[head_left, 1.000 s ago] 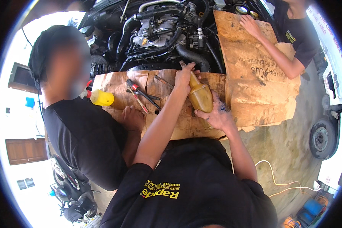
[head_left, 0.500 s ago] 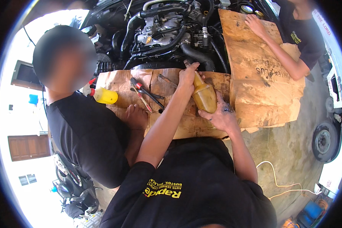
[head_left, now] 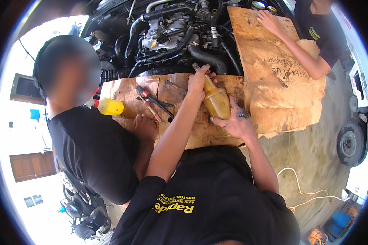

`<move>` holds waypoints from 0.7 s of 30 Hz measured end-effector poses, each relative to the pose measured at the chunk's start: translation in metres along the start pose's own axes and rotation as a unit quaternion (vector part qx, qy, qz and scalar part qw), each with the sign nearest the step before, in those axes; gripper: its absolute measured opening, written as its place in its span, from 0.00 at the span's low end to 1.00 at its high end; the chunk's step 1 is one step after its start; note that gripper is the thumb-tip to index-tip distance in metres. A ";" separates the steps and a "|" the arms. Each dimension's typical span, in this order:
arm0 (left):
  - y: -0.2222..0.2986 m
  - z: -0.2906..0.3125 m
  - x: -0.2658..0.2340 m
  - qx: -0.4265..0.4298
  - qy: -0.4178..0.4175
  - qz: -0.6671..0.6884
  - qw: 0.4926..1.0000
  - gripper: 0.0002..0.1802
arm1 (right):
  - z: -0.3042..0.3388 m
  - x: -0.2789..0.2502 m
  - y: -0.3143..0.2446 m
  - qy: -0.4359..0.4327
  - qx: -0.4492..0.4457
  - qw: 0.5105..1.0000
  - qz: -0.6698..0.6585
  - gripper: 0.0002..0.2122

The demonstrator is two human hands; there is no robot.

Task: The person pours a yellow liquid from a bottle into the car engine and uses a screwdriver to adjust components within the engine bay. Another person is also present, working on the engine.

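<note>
Stained brown cardboard (head_left: 208,136) spreads toward twelve o'clock, and over it my left hand (head_left: 198,83) grips the neck and my right hand (head_left: 235,122) cups the base of an amber, narrow-necked, plastic-looking vessel (head_left: 216,105), not set down, red-and-black long-handled tools (head_left: 154,99) lying untouched at eleven.

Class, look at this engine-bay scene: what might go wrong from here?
The left hand holds the narrow end of the yellowish-brown container, the dark-smeared right hand its wide end; a slick smear might let it slip.

Red-and-black tools lie loose on cardboard near the left forearm, which might knock them.

The yellow bottle near the co-worker's hand could perhaps get bumped.
</note>
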State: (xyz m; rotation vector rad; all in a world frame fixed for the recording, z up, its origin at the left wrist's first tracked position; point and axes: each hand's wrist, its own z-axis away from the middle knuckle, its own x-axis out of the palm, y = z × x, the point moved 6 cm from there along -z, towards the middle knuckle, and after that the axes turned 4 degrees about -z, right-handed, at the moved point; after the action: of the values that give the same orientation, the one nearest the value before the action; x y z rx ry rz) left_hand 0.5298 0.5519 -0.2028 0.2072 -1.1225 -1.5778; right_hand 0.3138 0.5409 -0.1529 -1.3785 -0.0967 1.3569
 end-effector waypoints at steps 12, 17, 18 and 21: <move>0.000 0.000 0.003 -0.020 -0.002 -0.030 0.999 0.16 | -0.005 0.008 0.014 -0.007 0.015 1.000 0.010 0.59; 0.003 0.002 -0.001 -0.016 0.003 -0.049 0.999 0.16 | -0.003 0.002 0.005 -0.019 0.022 1.000 -0.001 0.58; 0.003 0.003 0.001 -0.014 -0.006 -0.041 0.999 0.16 | -0.004 0.003 0.007 -0.011 0.014 1.000 -0.001 0.58; 0.002 0.007 0.004 -0.012 0.007 -0.029 0.999 0.16 | -0.005 0.008 0.014 0.001 0.001 1.000 0.001 0.58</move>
State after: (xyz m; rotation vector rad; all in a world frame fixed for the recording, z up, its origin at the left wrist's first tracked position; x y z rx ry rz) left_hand 0.5257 0.5523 -0.1959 0.2365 -1.0939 -1.6381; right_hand 0.3114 0.5386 -0.1698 -1.3786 -0.0914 1.3571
